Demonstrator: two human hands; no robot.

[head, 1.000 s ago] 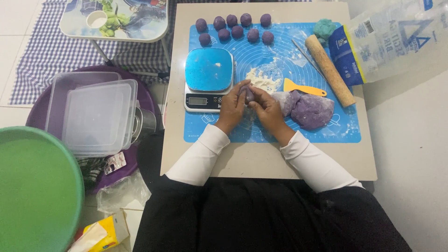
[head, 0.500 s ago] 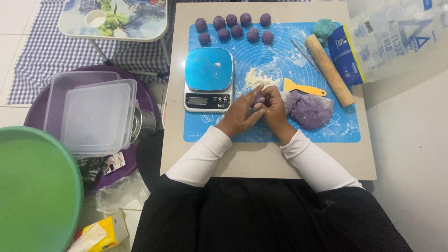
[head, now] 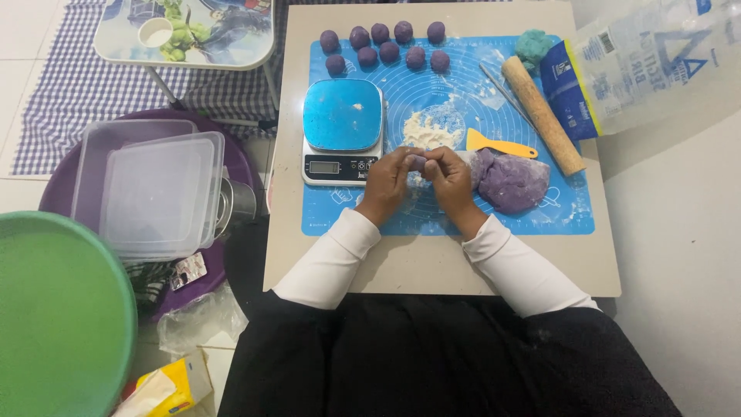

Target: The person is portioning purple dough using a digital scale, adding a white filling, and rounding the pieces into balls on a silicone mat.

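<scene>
Both forearms, in white sleeves, reach forward from the lap and angle inward until the hands meet above the blue silicone baking mat (head: 370,220) on the low beige counter (head: 432,266). The left hand (head: 392,179) and the right hand (head: 449,176) are cupped toward each other with fingertips touching, pinched together on a small piece of purple dough (head: 417,162) that shows only as a sliver between the fingers. The wrists are bent slightly, knuckles up, thumbs hidden underneath.

Just right of the right hand lies a large lump of purple dough (head: 512,180), touching the mat, with a yellow plastic scraper (head: 500,145) at its upper edge. A small heap of white flour (head: 430,129) sits just beyond the hands. To the left of the hands stands a digital kitchen scale with a blue top plate (head: 343,130). Nine round purple dough balls (head: 384,44) are lined up at the mat's far edge, and a wooden rolling pin (head: 542,114) lies diagonally at the right.
</scene>
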